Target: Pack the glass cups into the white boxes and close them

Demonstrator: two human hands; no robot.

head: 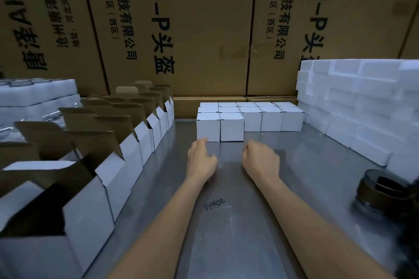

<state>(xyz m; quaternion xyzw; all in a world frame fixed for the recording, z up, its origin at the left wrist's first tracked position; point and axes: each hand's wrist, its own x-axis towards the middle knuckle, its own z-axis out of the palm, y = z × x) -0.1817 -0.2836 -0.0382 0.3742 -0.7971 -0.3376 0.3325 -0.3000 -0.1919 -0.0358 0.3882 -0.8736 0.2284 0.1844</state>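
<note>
Closed white boxes stand in rows at the back middle of the metal table. My left hand and my right hand hover just in front of the nearest two boxes, fingers loosely curled, holding nothing; the left fingertips are close to the front left box. Along the left edge runs a row of open white boxes with brown flaps raised. Glass cups sit in white foam trays at the far left, only partly visible.
White foam blocks are stacked at the right. A dark roll of tape lies near the right edge. Large brown cartons form a wall behind the table.
</note>
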